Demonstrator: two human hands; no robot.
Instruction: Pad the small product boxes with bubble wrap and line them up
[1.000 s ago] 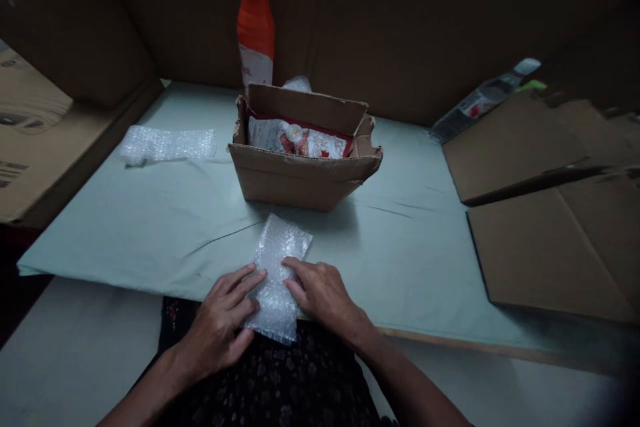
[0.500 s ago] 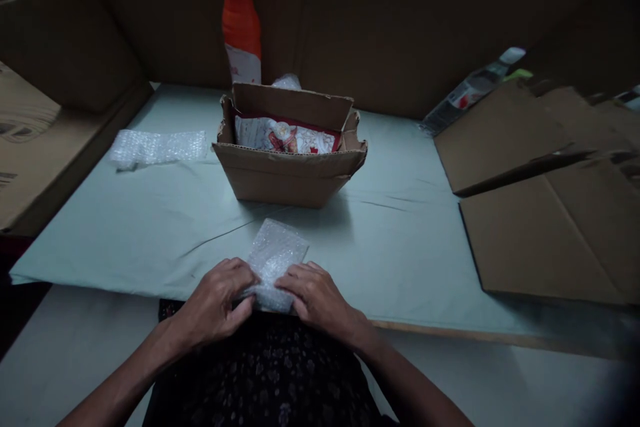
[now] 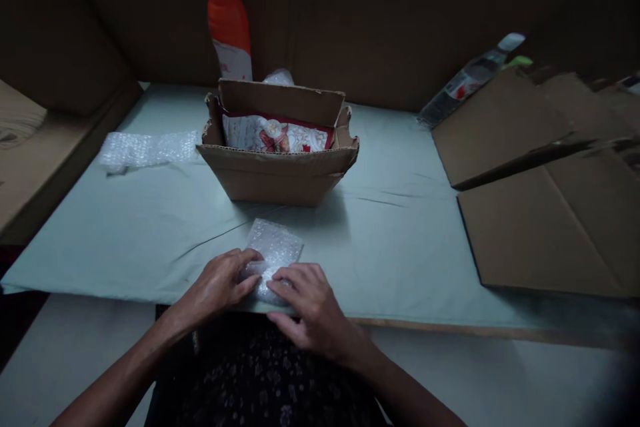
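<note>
A small folded piece of bubble wrap point(image 3: 275, 245) lies on the pale green cloth point(image 3: 150, 227) at the table's near edge. My left hand point(image 3: 215, 287) presses on its left side with fingers stretched flat. My right hand point(image 3: 305, 300) lies over its near right part, fingers flat and spread on it. Behind it stands an open cardboard box point(image 3: 277, 170) holding a red and white printed packet point(image 3: 273, 137).
A second strip of bubble wrap point(image 3: 145, 148) lies at the left. An orange bottle point(image 3: 227, 20) stands behind the box. Flattened cardboard sheets point(image 3: 545, 213) cover the right side, more cardboard point(image 3: 30, 147) sits at the left, and a wrapped bottle point(image 3: 470, 83) lies at back right.
The bubble wrap has been folded shorter: its near end, which hung over the table edge, now lies doubled under my hands. Both hands shifted up onto it.
</note>
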